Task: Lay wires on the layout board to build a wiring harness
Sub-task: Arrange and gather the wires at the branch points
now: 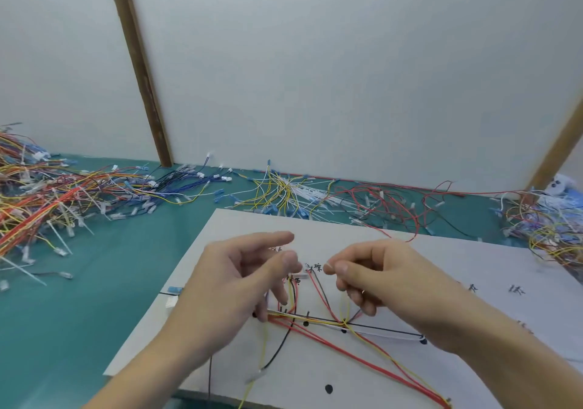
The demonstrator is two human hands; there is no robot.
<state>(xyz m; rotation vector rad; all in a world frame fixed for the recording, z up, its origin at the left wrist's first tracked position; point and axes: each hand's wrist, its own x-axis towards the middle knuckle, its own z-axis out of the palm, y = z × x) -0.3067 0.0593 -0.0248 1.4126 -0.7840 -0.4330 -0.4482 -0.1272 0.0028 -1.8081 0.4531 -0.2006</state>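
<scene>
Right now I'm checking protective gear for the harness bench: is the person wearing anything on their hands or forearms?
Nothing shows. The left hand and right hand are bare, without gloves, rings or a watch, and both forearms are uncovered to the frame's edge; no sleeve is in view.

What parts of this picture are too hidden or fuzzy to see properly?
- Head view: the black writing on the layout board is too small and partly behind the hands.
- The thin pale item pinched by the right hand is too small to identify.
- The left hand covers where the wires begin.
- The red and yellow wires' far ends are cut off by the bottom edge.
</scene>
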